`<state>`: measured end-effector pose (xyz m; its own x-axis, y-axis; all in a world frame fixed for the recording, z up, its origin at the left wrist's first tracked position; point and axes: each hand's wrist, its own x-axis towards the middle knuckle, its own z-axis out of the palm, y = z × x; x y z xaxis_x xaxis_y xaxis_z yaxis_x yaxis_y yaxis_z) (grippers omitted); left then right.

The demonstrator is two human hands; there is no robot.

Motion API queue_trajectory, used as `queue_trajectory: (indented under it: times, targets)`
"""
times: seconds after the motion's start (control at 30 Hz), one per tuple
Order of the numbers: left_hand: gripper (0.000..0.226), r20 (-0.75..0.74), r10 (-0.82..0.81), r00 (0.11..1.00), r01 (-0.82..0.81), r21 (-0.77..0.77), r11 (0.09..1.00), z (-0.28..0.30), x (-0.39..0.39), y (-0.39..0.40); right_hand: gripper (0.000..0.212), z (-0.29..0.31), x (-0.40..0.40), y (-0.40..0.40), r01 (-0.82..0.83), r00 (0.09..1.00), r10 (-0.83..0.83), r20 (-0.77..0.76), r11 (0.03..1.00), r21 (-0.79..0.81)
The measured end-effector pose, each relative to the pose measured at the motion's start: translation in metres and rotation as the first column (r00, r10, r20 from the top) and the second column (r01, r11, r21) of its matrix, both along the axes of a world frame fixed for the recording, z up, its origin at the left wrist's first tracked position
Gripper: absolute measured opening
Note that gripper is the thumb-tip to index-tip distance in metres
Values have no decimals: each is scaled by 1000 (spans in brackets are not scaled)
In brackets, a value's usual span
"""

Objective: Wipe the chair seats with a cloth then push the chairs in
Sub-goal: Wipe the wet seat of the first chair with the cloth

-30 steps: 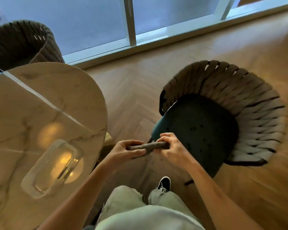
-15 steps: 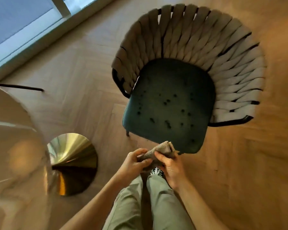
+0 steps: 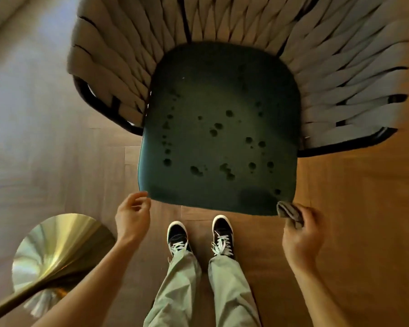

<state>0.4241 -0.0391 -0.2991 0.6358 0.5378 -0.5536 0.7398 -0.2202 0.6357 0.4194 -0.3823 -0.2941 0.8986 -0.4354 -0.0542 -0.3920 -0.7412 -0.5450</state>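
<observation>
A chair with a dark green seat (image 3: pixel 219 95) and a woven grey-beige backrest (image 3: pixel 118 50) fills the upper frame. Several dark spots dot the seat. My right hand (image 3: pixel 302 234) grips a folded grey cloth (image 3: pixel 289 211) just below the seat's front right corner. My left hand (image 3: pixel 132 217) hovers with loosely curled fingers at the seat's front left corner, holding nothing; whether it touches the edge I cannot tell.
The brass cone base of the table (image 3: pixel 54 246) stands on the wooden floor at lower left, close to my left arm. My two feet in dark sneakers (image 3: pixel 200 237) stand just in front of the seat. Open floor lies right of the chair.
Both hands held the cloth together in front of me; now they have parted, the right keeping the cloth, the left empty. My view has closed in over the chair seat.
</observation>
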Motion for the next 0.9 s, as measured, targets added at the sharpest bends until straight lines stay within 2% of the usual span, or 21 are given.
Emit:
queue_trajectory:
  times: [0.07,0.13,0.2,0.27,0.37,0.43,0.57,0.7,0.8,0.83,0.9]
  targets:
    - [32,32,55,998,-56,42,998,-8,12,10,37,-21,9,-10,-20,998,26,49,994,-103]
    - [44,54,82,995,-82,-8,997,-19,24,18,38,-40,14,-9,-76,995,84,51,987,-141]
    - [48,60,72,996,-69,-56,996,-28,32,22,34,-55,15,2,-156,985,166,44,971,-179]
    - [44,50,64,997,-61,-42,997,-34,36,24,34,-62,15,23,-226,969,242,55,951,-211]
    - [40,44,77,996,-76,-9,997,-38,39,26,36,-67,12,75,-319,937,337,92,933,-164]
    - [39,42,101,994,-99,-46,994,-39,41,30,37,-69,8,122,-358,921,374,111,923,-142]
    - [38,32,140,990,-131,-192,973,-45,42,43,43,-70,6,222,-455,882,450,140,891,0]
    - [24,1,245,970,-225,-391,893,-41,44,55,33,-62,11,302,-490,869,475,140,867,96]
    - [50,-44,209,977,-207,-425,881,-35,43,62,32,-62,14,312,-495,868,486,102,865,86]
    - [53,-54,189,980,-194,-431,881,-34,42,63,34,-63,13,307,-534,844,527,95,843,62]
    - [45,-50,138,989,-146,-421,895,-31,43,63,38,-63,11,288,-603,795,599,93,797,26]
